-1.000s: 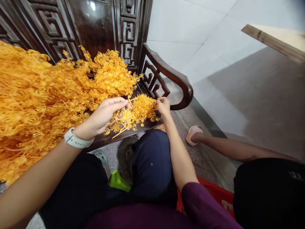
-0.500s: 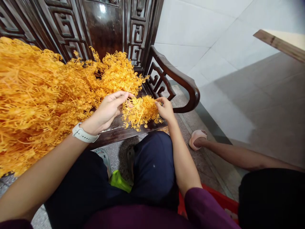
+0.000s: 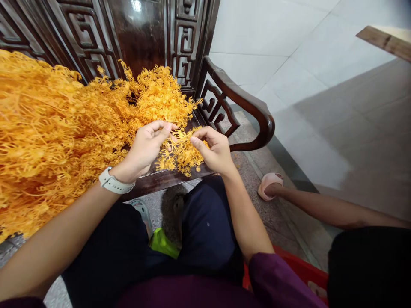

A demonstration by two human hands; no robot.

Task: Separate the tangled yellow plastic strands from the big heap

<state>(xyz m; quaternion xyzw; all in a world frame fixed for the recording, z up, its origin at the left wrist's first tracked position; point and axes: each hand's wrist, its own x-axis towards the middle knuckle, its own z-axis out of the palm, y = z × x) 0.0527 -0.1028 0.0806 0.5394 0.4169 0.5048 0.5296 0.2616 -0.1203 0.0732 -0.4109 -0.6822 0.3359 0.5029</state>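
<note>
On dark bench [image 3: 167, 183], head view: small yellow bunch [image 3: 186, 158] sits by both hands, part-way through handling. Left hand [image 3: 144, 145], right hand [image 3: 215, 149]: fingers narrow, cannot tell if gripping stems. Big yellow pile [image 3: 64, 137] looks left to do.

small orange sprig clump [image 3: 186, 159] | frilly, loosely spread | on dark bench [image 3: 150, 185] | beside larger tangled orange heap [image 3: 64, 141]

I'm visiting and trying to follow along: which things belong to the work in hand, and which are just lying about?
Seemingly in the work:
left hand and right hand, at the small orange bunch
large orange heap
dark wooden bench beneath

Seemingly apart:
bright green object
red object
pink sandal, worn
</note>
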